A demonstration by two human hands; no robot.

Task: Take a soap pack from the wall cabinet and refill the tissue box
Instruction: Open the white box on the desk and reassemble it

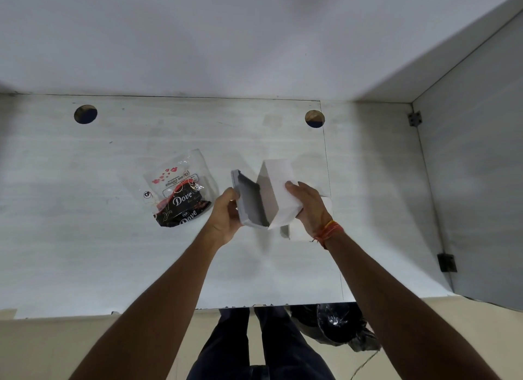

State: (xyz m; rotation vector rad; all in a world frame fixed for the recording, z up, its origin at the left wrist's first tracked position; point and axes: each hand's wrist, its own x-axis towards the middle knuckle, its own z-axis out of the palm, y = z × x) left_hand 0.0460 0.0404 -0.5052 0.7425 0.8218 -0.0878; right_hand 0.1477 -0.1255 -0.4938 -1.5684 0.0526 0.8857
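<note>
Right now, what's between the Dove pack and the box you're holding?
Only the left hand, gripping the grey tissue box on the side nearest the Dove pack; otherwise bare tabletop, in the head view.

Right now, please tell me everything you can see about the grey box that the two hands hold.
The grey box looks like matt plastic, open, with a dark hollow inside and a thick pale rim. It is held tilted above the white table, not resting on it. The left hand grips its left edge, thumb on the rim. The right hand holds a white rectangular block that leans against the box's right side, partly inside the opening. The Dove pack lies apart, to its left.
</note>
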